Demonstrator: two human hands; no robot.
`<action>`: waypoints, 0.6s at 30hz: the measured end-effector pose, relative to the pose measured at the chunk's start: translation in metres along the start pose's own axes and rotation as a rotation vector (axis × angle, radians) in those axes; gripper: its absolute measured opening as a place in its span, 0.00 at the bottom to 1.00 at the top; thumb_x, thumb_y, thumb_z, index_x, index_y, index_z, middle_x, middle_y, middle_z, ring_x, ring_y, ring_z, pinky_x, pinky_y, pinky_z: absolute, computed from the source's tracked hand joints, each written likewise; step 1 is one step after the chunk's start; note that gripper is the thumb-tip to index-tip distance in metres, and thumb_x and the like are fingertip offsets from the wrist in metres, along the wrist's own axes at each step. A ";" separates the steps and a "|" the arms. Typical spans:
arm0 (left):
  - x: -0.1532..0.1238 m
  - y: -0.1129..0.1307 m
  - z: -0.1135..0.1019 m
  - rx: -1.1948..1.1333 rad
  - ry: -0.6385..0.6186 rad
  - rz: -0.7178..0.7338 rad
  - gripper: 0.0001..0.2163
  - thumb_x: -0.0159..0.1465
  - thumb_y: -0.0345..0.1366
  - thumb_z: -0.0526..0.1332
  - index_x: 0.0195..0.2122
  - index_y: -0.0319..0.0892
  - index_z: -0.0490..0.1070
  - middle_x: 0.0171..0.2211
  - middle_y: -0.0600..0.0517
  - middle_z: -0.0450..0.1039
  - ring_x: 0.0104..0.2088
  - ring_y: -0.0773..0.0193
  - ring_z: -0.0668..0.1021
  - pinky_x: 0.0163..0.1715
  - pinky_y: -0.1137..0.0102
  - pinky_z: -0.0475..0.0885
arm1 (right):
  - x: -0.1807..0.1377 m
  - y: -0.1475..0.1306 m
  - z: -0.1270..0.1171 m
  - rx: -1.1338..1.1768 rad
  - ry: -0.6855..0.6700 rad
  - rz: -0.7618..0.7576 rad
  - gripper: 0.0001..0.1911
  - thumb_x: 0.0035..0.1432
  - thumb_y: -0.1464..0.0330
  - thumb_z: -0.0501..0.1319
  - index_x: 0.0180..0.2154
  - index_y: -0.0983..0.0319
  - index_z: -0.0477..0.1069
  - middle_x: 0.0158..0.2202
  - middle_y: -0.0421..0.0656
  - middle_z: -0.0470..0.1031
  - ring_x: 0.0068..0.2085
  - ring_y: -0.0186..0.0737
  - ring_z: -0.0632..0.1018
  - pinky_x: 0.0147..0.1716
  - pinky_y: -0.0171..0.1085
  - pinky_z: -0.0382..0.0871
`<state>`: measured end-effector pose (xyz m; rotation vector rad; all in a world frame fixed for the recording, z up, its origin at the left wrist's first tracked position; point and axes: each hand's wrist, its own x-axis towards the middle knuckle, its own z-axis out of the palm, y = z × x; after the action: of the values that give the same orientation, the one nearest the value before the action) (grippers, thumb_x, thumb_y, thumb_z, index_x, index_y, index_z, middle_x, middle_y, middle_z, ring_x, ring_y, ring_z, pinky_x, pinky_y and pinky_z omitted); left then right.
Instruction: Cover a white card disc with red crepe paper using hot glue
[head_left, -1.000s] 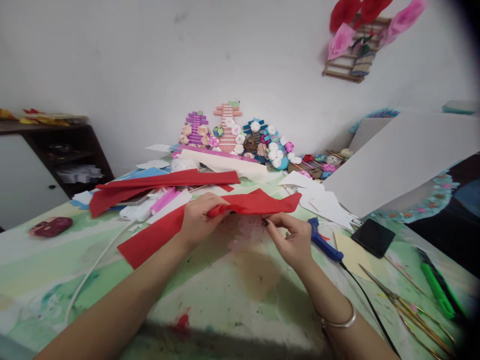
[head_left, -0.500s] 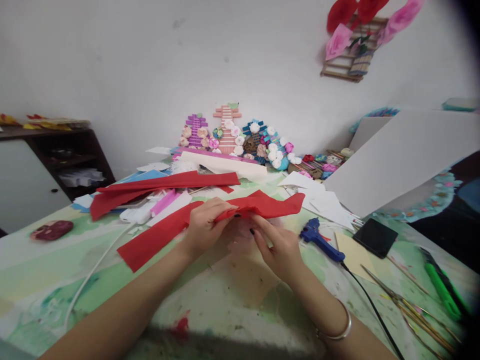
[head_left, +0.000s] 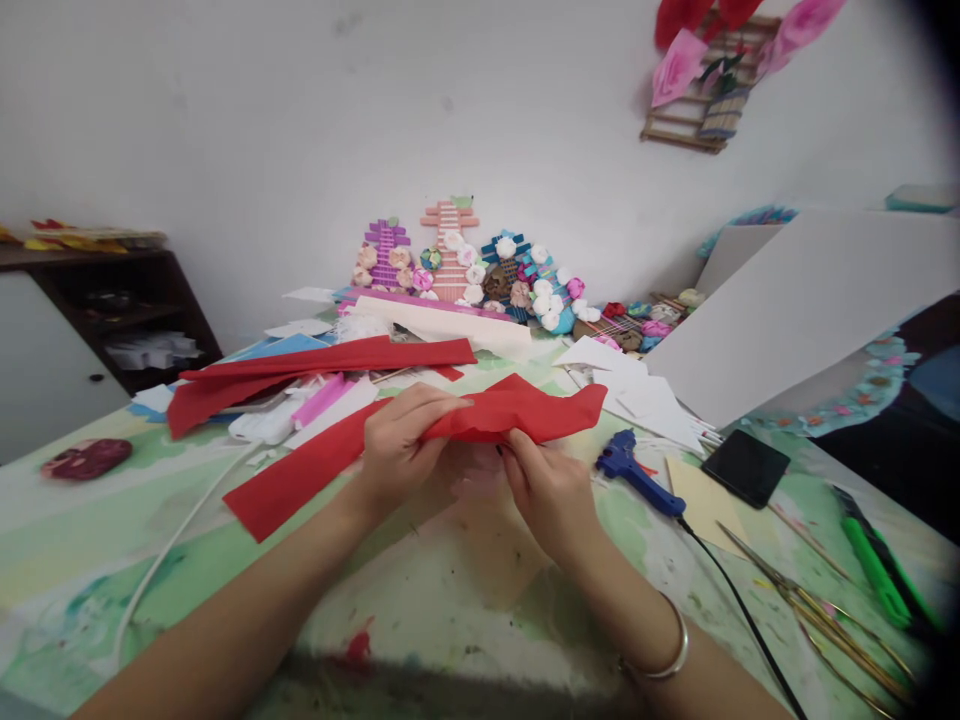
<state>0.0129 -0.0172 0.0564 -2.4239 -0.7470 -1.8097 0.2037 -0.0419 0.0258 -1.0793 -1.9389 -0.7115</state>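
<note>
The held strip point(head_left: 532, 405) crosses the middle of the table point(head_left: 420, 590), its left end extending past the left hand point(head_left: 405, 440); the right hand point(head_left: 551, 495) is at its near edge. Left of and behind the left hand lies a corded unit point(head_left: 259, 425), with loose strips point(head_left: 337, 360) behind it. A small case point(head_left: 88, 459) lies farther left; a cabinet point(head_left: 37, 330) stands beyond. Right of the right hand lies a glue gun point(head_left: 641, 475), then a card point(head_left: 697, 500) and a square pad point(head_left: 746, 468). Scissors point(head_left: 806, 600) lie nearer, left of a cutter point(head_left: 874, 570). Crafts point(head_left: 450, 265) stand at the rear before the wall point(head_left: 262, 120); a board point(head_left: 787, 310) stands right of them.
</note>
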 end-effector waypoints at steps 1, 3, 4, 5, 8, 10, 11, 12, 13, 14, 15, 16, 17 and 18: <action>0.000 0.000 0.001 0.005 -0.008 0.019 0.07 0.64 0.30 0.57 0.39 0.41 0.75 0.37 0.47 0.77 0.38 0.61 0.77 0.40 0.66 0.72 | 0.000 0.000 0.000 -0.032 -0.007 0.008 0.12 0.63 0.72 0.52 0.36 0.64 0.74 0.18 0.39 0.71 0.20 0.33 0.71 0.21 0.33 0.56; 0.000 -0.002 0.003 0.014 -0.003 0.082 0.08 0.63 0.29 0.58 0.41 0.41 0.74 0.37 0.46 0.77 0.39 0.61 0.77 0.40 0.65 0.72 | 0.000 0.000 0.000 -0.096 -0.029 0.022 0.12 0.63 0.72 0.52 0.35 0.63 0.74 0.16 0.39 0.70 0.18 0.33 0.69 0.20 0.33 0.53; 0.000 -0.002 0.004 0.022 0.008 0.117 0.08 0.63 0.28 0.58 0.41 0.41 0.74 0.37 0.46 0.77 0.39 0.60 0.76 0.40 0.65 0.72 | -0.001 0.000 0.000 -0.121 -0.045 0.026 0.12 0.62 0.72 0.52 0.34 0.63 0.74 0.16 0.39 0.69 0.18 0.33 0.68 0.20 0.34 0.51; 0.001 -0.003 0.005 0.036 0.017 0.147 0.09 0.63 0.28 0.58 0.42 0.41 0.74 0.37 0.46 0.77 0.39 0.60 0.76 0.40 0.64 0.72 | -0.001 0.001 0.001 -0.140 -0.063 0.029 0.12 0.62 0.72 0.52 0.34 0.62 0.74 0.15 0.39 0.69 0.18 0.33 0.68 0.20 0.34 0.50; 0.006 -0.003 0.005 0.132 0.014 0.193 0.09 0.63 0.29 0.56 0.42 0.42 0.74 0.38 0.46 0.76 0.40 0.59 0.75 0.42 0.62 0.72 | -0.002 0.003 0.002 -0.156 -0.117 0.047 0.12 0.61 0.73 0.52 0.33 0.61 0.74 0.16 0.39 0.69 0.18 0.32 0.68 0.20 0.34 0.47; 0.009 -0.002 0.003 0.235 0.021 0.225 0.10 0.63 0.29 0.56 0.42 0.44 0.74 0.39 0.47 0.76 0.41 0.58 0.75 0.42 0.61 0.71 | -0.002 0.004 0.002 -0.151 -0.160 0.072 0.12 0.60 0.74 0.51 0.33 0.61 0.74 0.16 0.39 0.69 0.17 0.32 0.67 0.20 0.34 0.46; 0.010 -0.001 0.002 0.307 0.050 0.247 0.10 0.63 0.28 0.56 0.43 0.44 0.73 0.39 0.47 0.75 0.42 0.58 0.74 0.42 0.61 0.71 | -0.002 0.006 0.002 -0.145 -0.180 0.086 0.13 0.60 0.74 0.51 0.33 0.61 0.74 0.16 0.39 0.69 0.17 0.32 0.67 0.20 0.34 0.46; 0.010 0.001 0.001 0.398 0.101 0.270 0.11 0.62 0.28 0.58 0.43 0.45 0.73 0.40 0.46 0.75 0.42 0.57 0.74 0.42 0.61 0.70 | -0.001 0.007 0.002 -0.132 -0.192 0.101 0.13 0.59 0.75 0.51 0.33 0.61 0.74 0.16 0.39 0.69 0.18 0.32 0.67 0.20 0.34 0.46; 0.009 0.002 0.000 0.499 0.178 0.290 0.11 0.60 0.28 0.60 0.44 0.44 0.72 0.39 0.46 0.74 0.41 0.57 0.74 0.41 0.60 0.69 | -0.001 0.009 0.001 -0.105 -0.191 0.120 0.13 0.59 0.75 0.51 0.34 0.61 0.74 0.17 0.39 0.70 0.18 0.32 0.67 0.20 0.33 0.47; 0.008 0.004 0.000 0.588 0.272 0.313 0.12 0.58 0.28 0.62 0.43 0.44 0.72 0.36 0.47 0.72 0.38 0.58 0.73 0.39 0.61 0.69 | 0.000 0.011 0.000 -0.065 -0.174 0.143 0.14 0.59 0.75 0.50 0.34 0.61 0.74 0.17 0.40 0.70 0.19 0.32 0.68 0.20 0.33 0.48; 0.005 0.006 0.000 0.640 0.351 0.349 0.13 0.56 0.28 0.65 0.42 0.43 0.71 0.33 0.48 0.71 0.35 0.60 0.73 0.36 0.63 0.68 | 0.001 0.013 -0.001 -0.013 -0.141 0.175 0.14 0.60 0.75 0.50 0.34 0.62 0.74 0.18 0.40 0.71 0.19 0.32 0.68 0.21 0.32 0.50; 0.001 0.008 0.001 0.646 0.378 0.401 0.13 0.54 0.28 0.67 0.39 0.42 0.70 0.30 0.50 0.69 0.31 0.62 0.71 0.32 0.65 0.67 | 0.003 0.016 -0.003 0.050 -0.095 0.216 0.14 0.60 0.74 0.49 0.34 0.62 0.74 0.19 0.39 0.71 0.20 0.32 0.68 0.21 0.31 0.52; -0.003 0.009 0.003 0.610 0.342 0.469 0.12 0.53 0.28 0.67 0.37 0.42 0.69 0.28 0.52 0.68 0.28 0.64 0.70 0.29 0.67 0.66 | 0.005 0.020 -0.004 0.118 -0.041 0.261 0.14 0.60 0.73 0.50 0.34 0.62 0.74 0.19 0.39 0.71 0.20 0.32 0.68 0.22 0.30 0.54; -0.006 0.010 0.005 0.549 0.254 0.545 0.11 0.53 0.27 0.67 0.35 0.41 0.68 0.26 0.53 0.68 0.27 0.66 0.69 0.27 0.68 0.65 | 0.006 0.024 -0.005 0.181 0.015 0.308 0.13 0.59 0.73 0.50 0.34 0.62 0.73 0.19 0.38 0.71 0.20 0.31 0.67 0.22 0.30 0.55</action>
<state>0.0202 -0.0265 0.0513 -1.7754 -0.4225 -1.4194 0.2244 -0.0321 0.0360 -1.2180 -1.7349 -0.3669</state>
